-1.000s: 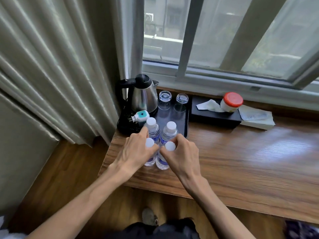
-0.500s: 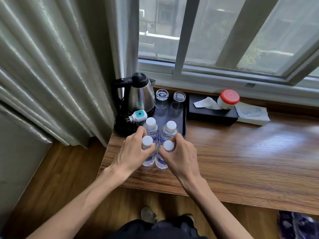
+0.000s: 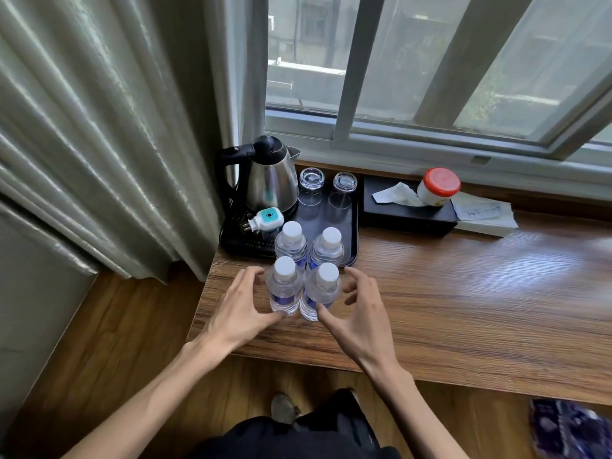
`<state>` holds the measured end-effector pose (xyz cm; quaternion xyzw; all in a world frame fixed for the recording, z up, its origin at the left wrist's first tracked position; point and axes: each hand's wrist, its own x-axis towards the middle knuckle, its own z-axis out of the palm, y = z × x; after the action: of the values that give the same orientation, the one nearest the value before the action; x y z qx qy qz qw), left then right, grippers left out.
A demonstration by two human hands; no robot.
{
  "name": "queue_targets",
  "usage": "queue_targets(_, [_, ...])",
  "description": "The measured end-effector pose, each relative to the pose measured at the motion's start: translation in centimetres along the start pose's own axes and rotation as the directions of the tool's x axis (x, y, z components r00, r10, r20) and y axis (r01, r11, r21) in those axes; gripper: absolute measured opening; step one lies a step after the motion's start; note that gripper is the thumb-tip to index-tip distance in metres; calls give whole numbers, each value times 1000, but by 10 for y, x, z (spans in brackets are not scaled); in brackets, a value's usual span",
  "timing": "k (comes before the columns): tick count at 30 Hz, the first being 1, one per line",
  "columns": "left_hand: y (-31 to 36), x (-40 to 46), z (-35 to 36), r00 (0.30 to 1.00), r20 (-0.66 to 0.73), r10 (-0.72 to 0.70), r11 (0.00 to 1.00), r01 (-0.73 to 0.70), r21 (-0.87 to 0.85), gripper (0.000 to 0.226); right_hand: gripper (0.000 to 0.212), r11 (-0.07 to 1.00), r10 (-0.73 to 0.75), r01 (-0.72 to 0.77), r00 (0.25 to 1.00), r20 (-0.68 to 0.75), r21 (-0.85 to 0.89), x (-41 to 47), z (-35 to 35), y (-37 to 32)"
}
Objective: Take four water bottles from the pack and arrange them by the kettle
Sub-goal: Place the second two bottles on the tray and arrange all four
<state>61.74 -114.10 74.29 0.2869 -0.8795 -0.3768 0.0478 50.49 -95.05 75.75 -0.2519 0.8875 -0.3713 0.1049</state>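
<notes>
Four water bottles [image 3: 303, 273] stand upright in a tight two-by-two block on the wooden surface [image 3: 447, 293], white caps up. The back pair sits at the front edge of the black tray [image 3: 351, 226], just in front of the steel kettle [image 3: 270, 180], and the front pair is on the bare wood.

Both hands are cupped around the front pair with the forearms reaching in from below. The left hand [image 3: 240, 309] is spread wide, fingers curled in a loose C, thumb tip right at the base of the front-left bottle. The right hand [image 3: 359, 311] is spread the same way, thumb near the base of the front-right bottle, fingers arched beside it but apart. Neither hand is actually gripping anything.

Two upturned glasses [image 3: 326, 185] sit on the tray beside the kettle.
</notes>
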Motion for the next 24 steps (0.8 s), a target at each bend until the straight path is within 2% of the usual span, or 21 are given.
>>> queue_targets(4, [-8,5,20,999,34,-38,985,43,-168,82,73,996,73,-76,995,68,36,-4,25,19])
queue_targets(10, [-15,16,47,995,-59,-76,962,58,-266,81,72,976,86,-102,992,88,192,5,55,28])
queue_targets(20, [-17,12,62,978,-198,-71,951,6,-309,61,54,949,120,-111,993,-12,294,6,71,41])
queue_targets(24, [-21,2,53,974,-183,-133,920,53,-389,60,49,941,152,-132,988,-41,311,1,60,46])
